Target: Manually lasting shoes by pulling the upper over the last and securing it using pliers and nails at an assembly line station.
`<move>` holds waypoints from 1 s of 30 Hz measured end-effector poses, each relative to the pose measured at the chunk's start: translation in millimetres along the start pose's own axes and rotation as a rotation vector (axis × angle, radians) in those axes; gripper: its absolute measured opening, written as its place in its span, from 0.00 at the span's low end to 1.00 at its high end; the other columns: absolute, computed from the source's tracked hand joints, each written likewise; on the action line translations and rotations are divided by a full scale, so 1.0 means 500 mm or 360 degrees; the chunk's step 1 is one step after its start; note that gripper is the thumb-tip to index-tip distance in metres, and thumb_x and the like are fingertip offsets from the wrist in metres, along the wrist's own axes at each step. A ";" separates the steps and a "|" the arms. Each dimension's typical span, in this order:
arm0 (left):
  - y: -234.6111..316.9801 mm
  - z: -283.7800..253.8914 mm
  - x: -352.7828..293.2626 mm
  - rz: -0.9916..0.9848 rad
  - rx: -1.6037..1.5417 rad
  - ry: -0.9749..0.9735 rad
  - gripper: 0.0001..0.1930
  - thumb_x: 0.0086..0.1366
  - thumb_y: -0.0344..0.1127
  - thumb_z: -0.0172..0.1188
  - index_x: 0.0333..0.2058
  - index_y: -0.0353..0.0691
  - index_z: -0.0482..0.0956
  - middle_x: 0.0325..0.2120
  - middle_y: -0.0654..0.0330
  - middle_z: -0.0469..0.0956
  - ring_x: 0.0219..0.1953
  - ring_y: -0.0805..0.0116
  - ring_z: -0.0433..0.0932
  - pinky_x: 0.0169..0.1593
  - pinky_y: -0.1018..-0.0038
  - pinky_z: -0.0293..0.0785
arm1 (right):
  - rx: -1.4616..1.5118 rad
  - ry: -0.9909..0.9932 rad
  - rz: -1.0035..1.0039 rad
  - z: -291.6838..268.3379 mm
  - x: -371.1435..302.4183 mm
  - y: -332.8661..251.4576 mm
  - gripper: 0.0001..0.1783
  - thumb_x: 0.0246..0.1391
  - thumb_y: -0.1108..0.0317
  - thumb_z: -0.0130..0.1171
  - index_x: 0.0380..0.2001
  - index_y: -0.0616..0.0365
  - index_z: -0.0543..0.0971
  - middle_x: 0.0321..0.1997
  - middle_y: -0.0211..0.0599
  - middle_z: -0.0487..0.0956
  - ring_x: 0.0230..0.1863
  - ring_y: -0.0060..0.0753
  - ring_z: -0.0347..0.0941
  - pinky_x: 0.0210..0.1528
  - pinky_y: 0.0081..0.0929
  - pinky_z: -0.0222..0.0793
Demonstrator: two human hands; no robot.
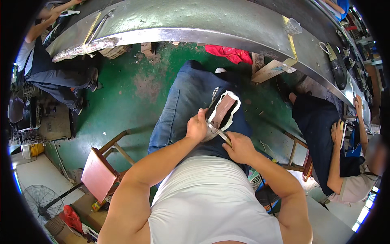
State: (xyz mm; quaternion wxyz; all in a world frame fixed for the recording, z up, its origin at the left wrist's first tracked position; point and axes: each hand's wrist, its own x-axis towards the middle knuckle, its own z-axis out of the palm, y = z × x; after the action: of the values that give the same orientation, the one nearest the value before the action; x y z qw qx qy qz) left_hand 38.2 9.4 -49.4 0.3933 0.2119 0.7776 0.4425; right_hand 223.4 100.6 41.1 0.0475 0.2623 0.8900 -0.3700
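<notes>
A shoe [223,107] lies bottom-up across my lap, its brownish-pink insole board facing up inside a rim of ragged white lining. Dark upper material shows along its sides. My left hand [197,127] is closed around the near end of the shoe, thumb up along its edge. In my right hand [239,147] is a metal hand tool that looks like pincers [218,132], its handle in my closed fingers. The tool's head meets the near end of the shoe beside my left hand; the exact contact is too small to make out.
A metal workbench [178,16] curves across the far side, with a hammer [106,19], a clear plastic cup [293,27] and a dark shoe [338,67] on it. Pink-seated stool [97,175] at left. People work at far left and right. Red cloth [229,53] hangs under the bench.
</notes>
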 end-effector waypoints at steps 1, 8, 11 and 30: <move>0.015 -0.003 -0.005 0.0037 0.0099 0.0028 0.30 0.78 0.52 0.34 0.55 0.34 0.78 0.46 0.39 0.81 0.54 0.42 0.78 0.58 0.62 0.72 | 0.0028 -0.0187 0.0026 -0.036 0.007 -0.008 0.14 0.56 0.63 0.61 0.38 0.62 0.74 0.36 0.54 0.79 0.41 0.61 0.77 0.44 0.51 0.71; 0.018 -0.015 -0.016 0.0729 0.0466 -0.0041 0.23 0.76 0.43 0.41 0.61 0.36 0.72 0.54 0.40 0.76 0.51 0.42 0.78 0.55 0.59 0.74 | -0.0275 0.0295 -0.0168 -0.058 0.009 0.027 0.19 0.58 0.68 0.58 0.48 0.68 0.71 0.46 0.56 0.77 0.48 0.61 0.75 0.49 0.50 0.72; 0.038 -0.022 -0.022 0.1015 0.0666 -0.0150 0.24 0.74 0.40 0.48 0.65 0.40 0.66 0.61 0.40 0.69 0.50 0.40 0.79 0.53 0.60 0.77 | -0.0232 0.0089 0.0170 -0.052 0.007 0.035 0.18 0.58 0.68 0.57 0.48 0.68 0.71 0.46 0.57 0.78 0.46 0.61 0.76 0.49 0.49 0.73; 0.066 -0.061 -0.040 0.0566 0.0890 -0.0710 0.32 0.74 0.49 0.47 0.72 0.49 0.52 0.67 0.35 0.58 0.63 0.36 0.68 0.66 0.60 0.65 | -0.0019 0.0060 0.0209 -0.071 0.079 0.086 0.20 0.68 0.55 0.48 0.34 0.65 0.72 0.30 0.60 0.79 0.36 0.65 0.77 0.40 0.52 0.71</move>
State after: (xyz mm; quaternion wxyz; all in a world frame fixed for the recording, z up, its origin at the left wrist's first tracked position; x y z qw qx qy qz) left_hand 25.1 -2.9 -3.8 0.3970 0.5329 0.7147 0.2180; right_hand 215.0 167.1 28.5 0.0564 0.3267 0.8738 -0.3558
